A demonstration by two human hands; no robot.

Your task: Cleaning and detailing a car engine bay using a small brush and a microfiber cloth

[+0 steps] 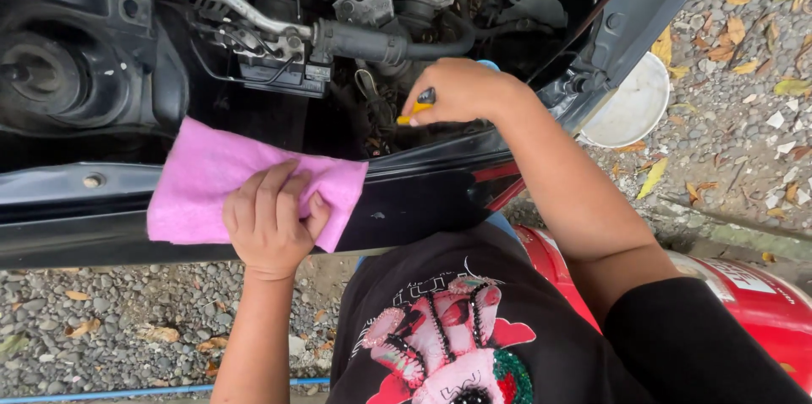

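Pressing a pink cloth (211, 180) flat, left hand (269, 222); right hand (461, 91) grips a yellow-handled tool (416, 106).

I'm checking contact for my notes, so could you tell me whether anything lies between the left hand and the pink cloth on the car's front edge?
Nothing visible does: the left hand rests palm-down directly on the pink cloth, which lies across the black front panel. The right hand is apart, over the engine bay, gripping a yellow-tipped tool.
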